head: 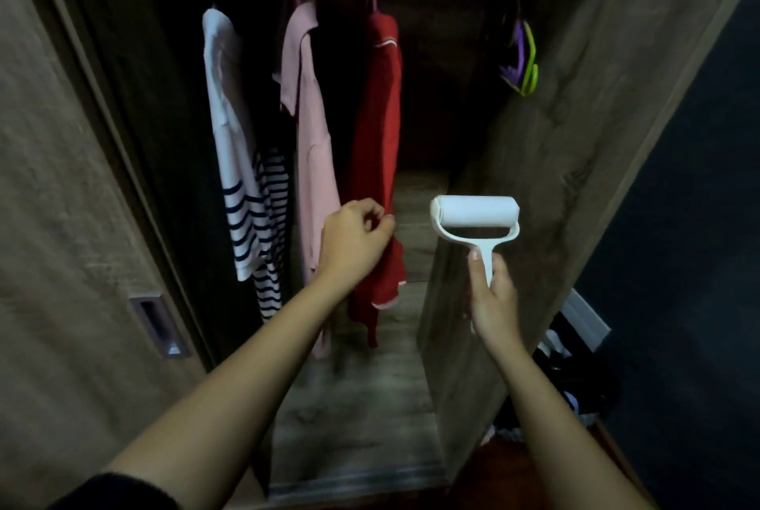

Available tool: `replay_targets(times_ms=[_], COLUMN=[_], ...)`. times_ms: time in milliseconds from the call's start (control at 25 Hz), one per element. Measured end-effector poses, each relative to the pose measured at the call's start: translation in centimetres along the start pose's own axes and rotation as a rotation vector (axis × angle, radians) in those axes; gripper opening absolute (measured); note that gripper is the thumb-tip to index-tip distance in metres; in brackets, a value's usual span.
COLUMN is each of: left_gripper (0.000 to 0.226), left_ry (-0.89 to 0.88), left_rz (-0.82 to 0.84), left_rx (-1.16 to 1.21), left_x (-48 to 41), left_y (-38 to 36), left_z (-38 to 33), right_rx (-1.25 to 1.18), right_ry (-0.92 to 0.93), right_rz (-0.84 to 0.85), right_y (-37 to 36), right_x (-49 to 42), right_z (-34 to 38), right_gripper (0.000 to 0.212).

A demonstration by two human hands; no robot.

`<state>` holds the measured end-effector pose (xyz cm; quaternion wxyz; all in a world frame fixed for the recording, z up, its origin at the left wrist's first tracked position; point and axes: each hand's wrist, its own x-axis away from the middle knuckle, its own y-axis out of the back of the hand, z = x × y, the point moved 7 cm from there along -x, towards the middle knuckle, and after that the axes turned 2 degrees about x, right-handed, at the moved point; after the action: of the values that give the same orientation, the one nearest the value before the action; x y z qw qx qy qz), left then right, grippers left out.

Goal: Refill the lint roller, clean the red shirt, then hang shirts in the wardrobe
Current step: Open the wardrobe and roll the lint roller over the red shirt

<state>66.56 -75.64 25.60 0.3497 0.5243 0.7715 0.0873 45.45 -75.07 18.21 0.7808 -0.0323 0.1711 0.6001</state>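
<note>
A red shirt hangs on a pink hanger in the open wardrobe. My left hand pinches its edge low down, fingers curled on the cloth. To its left hang a pink shirt and a white shirt with navy stripes. My right hand grips the handle of a white lint roller, held upright to the right of the red shirt, apart from it. The roller head is white and faces the wardrobe.
A sliding door with a metal recessed handle stands at left. Purple and green hangers hang at the wardrobe's right wall. Dark clutter lies on the floor at right, beside a dark wall.
</note>
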Motion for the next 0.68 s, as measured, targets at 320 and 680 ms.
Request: replay_targets(times_ms=[320, 680], left_gripper=[0.013, 0.009], left_ry=[0.135, 0.018], left_rz=[-0.558, -0.719], left_rx=[-0.119, -0.318], left_x=[1.2, -1.2], left_y=[16.6, 25.0], left_z=[3.0, 4.8], right_rx=[-0.218, -0.202], right_ry=[0.039, 0.218], right_rz=[0.277, 0.425], right_y=[-7.9, -12.8], right_x=[-4.2, -4.1], right_z=[2.7, 6.2], right_gripper=[0.018, 0.023])
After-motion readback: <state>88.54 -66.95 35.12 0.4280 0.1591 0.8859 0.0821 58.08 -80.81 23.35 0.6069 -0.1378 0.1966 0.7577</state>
